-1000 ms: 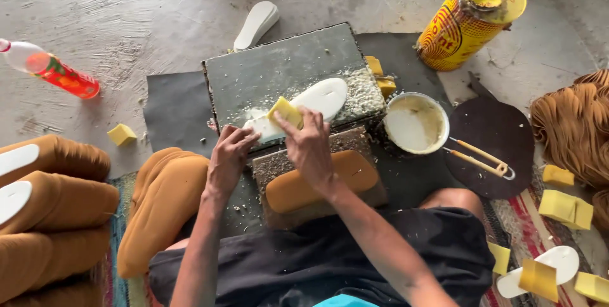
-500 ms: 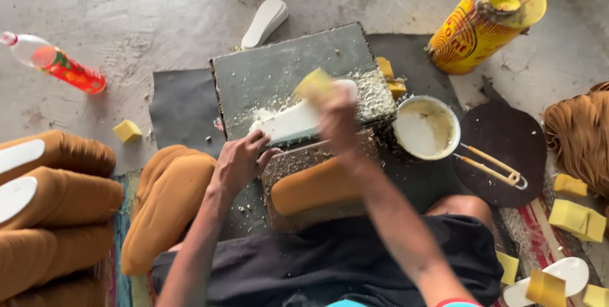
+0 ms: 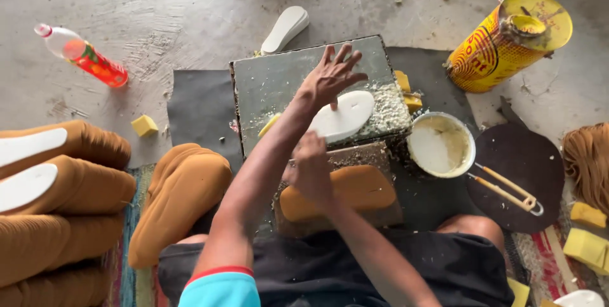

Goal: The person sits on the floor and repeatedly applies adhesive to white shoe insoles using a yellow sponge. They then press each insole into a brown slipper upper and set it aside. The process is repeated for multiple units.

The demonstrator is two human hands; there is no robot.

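Left hand is reaching over the grey slab, fingers spread wide and holding nothing, palm hovering just above the far end of the white sole; contact is hard to tell. Right hand is sitting at the near edge of the slab by the sole's near end, fingers curled narrow; whether they are gripping the sole cannot be told, since the left forearm is crossing over. The sole is lying flat on the slab, long axis running diagonally, rounded end pointing up-right toward the white crumbs, other end pointing down-left under the forearm. A yellow sponge piece is peeking out beside the forearm on the slab. Right of the slab, a round white bowl is holding pale creamy glue, with a wire-handled tool lying just beside it on a dark round mat. A yellow tin can is lying tilted further back, lid end up. Tan padded pieces are stacked at left, and a plastic bottle with red liquid is lying on the floor.
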